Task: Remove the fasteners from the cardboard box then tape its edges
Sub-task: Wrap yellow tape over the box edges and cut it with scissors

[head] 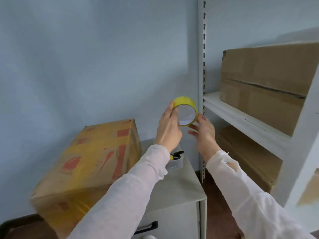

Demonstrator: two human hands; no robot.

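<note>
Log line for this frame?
left hand: holds tape | right hand: touches tape | box: on cabinet

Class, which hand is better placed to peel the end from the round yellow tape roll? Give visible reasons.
Probably right. The right hand has free, spread fingers at the round yellow tape roll; the left hand grips it.

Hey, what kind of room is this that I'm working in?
Probably a storeroom or packing area: slotted metal shelving holds a plain cardboard box, a printed cardboard box sits on a grey cabinet, and the left hand holds a yellow tape roll.
</note>
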